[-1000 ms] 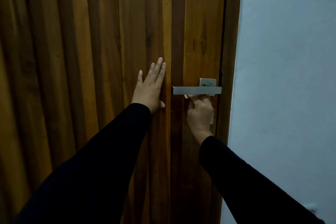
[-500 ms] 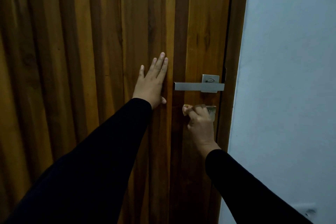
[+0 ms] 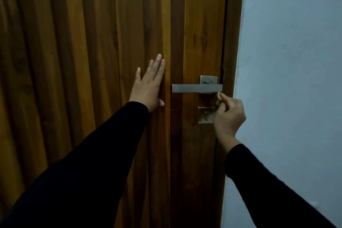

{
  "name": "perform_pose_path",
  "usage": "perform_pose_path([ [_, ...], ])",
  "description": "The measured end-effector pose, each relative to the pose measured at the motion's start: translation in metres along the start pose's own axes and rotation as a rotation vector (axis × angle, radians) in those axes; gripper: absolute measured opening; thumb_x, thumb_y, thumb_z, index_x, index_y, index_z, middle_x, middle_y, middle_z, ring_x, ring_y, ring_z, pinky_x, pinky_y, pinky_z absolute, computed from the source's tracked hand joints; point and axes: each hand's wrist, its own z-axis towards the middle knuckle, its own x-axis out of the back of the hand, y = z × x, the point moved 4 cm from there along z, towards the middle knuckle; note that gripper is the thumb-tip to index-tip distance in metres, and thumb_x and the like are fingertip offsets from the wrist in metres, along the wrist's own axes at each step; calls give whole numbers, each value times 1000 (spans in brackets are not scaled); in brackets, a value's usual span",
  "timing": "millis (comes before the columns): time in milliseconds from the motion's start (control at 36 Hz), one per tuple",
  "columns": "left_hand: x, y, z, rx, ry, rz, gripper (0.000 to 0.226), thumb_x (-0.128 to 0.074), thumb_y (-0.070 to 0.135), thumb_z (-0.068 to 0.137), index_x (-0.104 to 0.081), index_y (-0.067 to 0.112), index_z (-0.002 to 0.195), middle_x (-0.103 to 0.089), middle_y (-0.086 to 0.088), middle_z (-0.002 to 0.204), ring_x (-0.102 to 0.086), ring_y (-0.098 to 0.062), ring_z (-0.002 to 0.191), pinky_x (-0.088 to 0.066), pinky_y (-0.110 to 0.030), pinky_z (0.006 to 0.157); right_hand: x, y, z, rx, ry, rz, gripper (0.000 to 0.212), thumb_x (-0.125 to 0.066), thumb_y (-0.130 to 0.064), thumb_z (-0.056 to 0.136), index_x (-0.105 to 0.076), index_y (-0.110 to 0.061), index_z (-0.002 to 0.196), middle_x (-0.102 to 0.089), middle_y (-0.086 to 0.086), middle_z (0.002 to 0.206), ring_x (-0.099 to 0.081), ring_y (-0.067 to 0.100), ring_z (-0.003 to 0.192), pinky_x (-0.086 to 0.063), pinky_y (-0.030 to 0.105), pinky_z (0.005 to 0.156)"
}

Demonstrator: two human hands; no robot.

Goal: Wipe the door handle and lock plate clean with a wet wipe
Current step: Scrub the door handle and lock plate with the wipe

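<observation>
**Wipe at the hinge end of the handle, lock plate waiting below**

The left hand [image 3: 149, 87] lies flat on the wooden door [image 3: 83, 61], fingers straight and close together, thumb sticking out low to the side. It holds nothing; it looks to be steadying the door.

The right hand [image 3: 228, 115] is up by the door's edge with its fingers curled in, pinching a small pale wad that I take to be the wet wipe [image 3: 219, 96]. Only a bit of the wipe shows above the fingertips. It sits just under the right end of the silver door handle [image 3: 196, 88], touching or very nearly touching the underside where the lever meets its square mount [image 3: 208, 79]. I can't tell for certain whether it is pressing.

Below the handle is the brass-coloured lock plate [image 3: 205, 114] with its keyhole. The right hand overlaps its right edge, but the wipe is not on it.

So the step in hand seems to be the handle itself, at its underside and end. The lever's long face would want a firm stroke along its length. The plate calls for dropping the wipe down and rubbing flat around the keyhole, with the left hand bracing so the door doesn't swing.
</observation>
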Motion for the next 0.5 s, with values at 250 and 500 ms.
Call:
perform_pose_path([
  [250, -2, 0, 1, 5, 3, -8, 132, -80, 33, 67, 27, 19, 143, 35, 3, 150, 19, -19, 142, 11, -45, 108, -17, 3, 24, 106, -137, -96, 27, -54, -2, 89, -62, -1, 114, -58, 14, 110, -53, 23, 104, -37, 16, 88],
  [500, -1, 1, 0, 7, -7, 2, 131, -80, 33, 68, 27, 18, 143, 35, 2, 150, 19, -19, 142, 7, -47, 112, -20, 14, 8, 92, -177, -105, 27, -53, 4, 87, -63, -3, 111, -53, 8, 105, -49, 17, 98, -40, 19, 84],
])
